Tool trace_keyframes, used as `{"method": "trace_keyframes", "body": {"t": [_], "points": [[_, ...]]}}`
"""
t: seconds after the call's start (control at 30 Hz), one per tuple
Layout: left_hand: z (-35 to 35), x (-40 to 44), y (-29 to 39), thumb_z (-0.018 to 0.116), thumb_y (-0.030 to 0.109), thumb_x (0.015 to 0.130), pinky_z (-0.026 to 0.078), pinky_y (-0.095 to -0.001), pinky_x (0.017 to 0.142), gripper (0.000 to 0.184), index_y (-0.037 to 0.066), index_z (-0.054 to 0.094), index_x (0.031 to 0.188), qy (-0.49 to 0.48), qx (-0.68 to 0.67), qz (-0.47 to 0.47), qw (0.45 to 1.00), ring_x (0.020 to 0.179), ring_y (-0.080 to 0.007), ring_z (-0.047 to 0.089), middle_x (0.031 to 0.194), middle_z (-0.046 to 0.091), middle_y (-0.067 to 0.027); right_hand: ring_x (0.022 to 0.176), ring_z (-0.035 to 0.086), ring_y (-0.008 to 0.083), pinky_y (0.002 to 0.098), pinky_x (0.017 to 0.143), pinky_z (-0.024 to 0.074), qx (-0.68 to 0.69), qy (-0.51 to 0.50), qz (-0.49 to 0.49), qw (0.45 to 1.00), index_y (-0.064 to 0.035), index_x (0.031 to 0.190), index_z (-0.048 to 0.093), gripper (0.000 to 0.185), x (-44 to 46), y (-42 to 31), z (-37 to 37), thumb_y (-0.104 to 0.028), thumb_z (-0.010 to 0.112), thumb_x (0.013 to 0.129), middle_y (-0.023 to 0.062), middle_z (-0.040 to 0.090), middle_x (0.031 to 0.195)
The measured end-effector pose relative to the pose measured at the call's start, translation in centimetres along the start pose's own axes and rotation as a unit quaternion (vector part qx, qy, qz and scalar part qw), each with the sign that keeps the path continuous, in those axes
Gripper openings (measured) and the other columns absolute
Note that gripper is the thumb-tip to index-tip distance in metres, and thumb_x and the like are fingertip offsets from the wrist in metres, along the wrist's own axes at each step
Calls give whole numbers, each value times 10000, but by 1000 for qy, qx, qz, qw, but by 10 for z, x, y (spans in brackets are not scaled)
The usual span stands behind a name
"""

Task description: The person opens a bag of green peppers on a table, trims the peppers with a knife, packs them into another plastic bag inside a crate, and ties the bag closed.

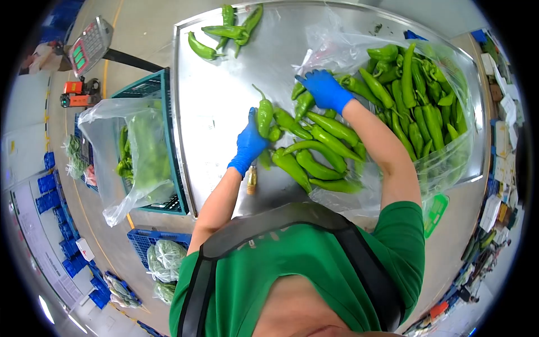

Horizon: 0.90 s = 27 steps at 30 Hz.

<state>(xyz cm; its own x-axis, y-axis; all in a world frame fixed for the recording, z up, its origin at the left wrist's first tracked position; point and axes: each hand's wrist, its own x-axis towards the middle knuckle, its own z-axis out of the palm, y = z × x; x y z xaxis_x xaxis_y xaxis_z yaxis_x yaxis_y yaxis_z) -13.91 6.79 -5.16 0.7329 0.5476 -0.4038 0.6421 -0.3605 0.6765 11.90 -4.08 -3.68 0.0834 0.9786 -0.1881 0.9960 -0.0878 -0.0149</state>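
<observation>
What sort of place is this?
Probably a produce sorting or packing area, judging by the long green peppers loose and in a clear plastic bag on the shiny metal table, the bag-lined teal plastic crate beside it, and the grey keypad with green-lit screens, likely a weighing scale's.

- peppers (433, 126): bright green
- left hand (250, 145) and right hand (328, 91): plain blue
- shirt (292, 244): plain green
- straps (370, 268): black
- counter (210, 106): silver-grey
- crate (168, 121): dark teal
- scale (90, 47): grey, with red and green panel
</observation>
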Motion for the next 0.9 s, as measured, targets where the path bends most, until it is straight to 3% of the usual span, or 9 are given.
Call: {"method": "trace_keyframes", "body": {"t": [0.2,0.27,0.3,0.4,0.6,0.73,0.8,0.83,0.9], "points": [[-61,-43,-26,642,-19,634,480,-322,827,829,66,277,1374,-45,-477,45,877,971,-188,546,1144,522,-70,980,547,315,452,858,396,-35,101,-74,991,-67,1142,530,479,5,1,20,-184,613,685,175,575,1036],[-99,-82,-14,603,-19,618,474,-289,801,790,42,315,1351,-6,-536,98,838,931,-172,544,1107,518,-68,1028,505,364,423,930,363,52,-93,-59,993,-56,1193,497,616,14,5,5,-172,675,614,189,556,1082],[-122,-102,-14,596,-17,609,466,-278,805,775,38,334,1336,16,-570,114,814,935,-173,542,1096,519,-68,1071,486,368,413,970,348,52,0,-88,995,-52,1258,436,754,12,17,28,-175,715,568,213,528,1136],[-190,-159,-46,582,8,613,490,-295,762,602,33,450,1200,142,-648,101,742,864,-195,579,1009,558,-79,1014,505,369,428,934,369,46,-20,-87,995,-49,1283,405,749,3,-4,9,-175,693,603,202,550,1063],[-349,-176,-196,678,144,691,520,-353,714,538,-67,473,1142,322,-443,-51,835,801,-235,627,934,618,-140,918,579,209,327,809,468,367,288,-12,884,-72,1295,415,800,22,-120,-112,-79,762,574,120,583,1052],[-360,-136,-348,645,429,745,490,-416,774,691,-86,454,1165,404,58,-144,901,831,-324,623,986,609,-234,979,556,159,296,854,454,559,308,-84,765,-77,1247,450,675,82,-208,-141,-33,754,645,67,548,1157],[-354,-183,-313,575,597,748,469,-432,800,782,-66,486,1152,291,219,-201,909,860,-367,611,1000,599,-264,976,564,171,313,856,465,591,277,-160,741,-80,1200,477,598,126,-287,-164,-47,756,672,67,532,1170],[-353,-204,-292,513,652,746,464,-427,797,781,-35,528,1119,162,219,-215,938,886,-371,599,993,602,-253,973,566,170,317,858,470,676,233,-200,670,-83,1182,486,580,149,-333,-174,-53,759,672,65,529,1168],[-346,-245,-256,399,722,756,472,-417,745,751,51,626,1006,-46,180,-225,957,857,-347,609,932,629,-201,960,567,152,310,845,482,698,181,-228,654,-90,1181,474,608,199,-402,-185,-88,781,656,55,558,1106]]}}
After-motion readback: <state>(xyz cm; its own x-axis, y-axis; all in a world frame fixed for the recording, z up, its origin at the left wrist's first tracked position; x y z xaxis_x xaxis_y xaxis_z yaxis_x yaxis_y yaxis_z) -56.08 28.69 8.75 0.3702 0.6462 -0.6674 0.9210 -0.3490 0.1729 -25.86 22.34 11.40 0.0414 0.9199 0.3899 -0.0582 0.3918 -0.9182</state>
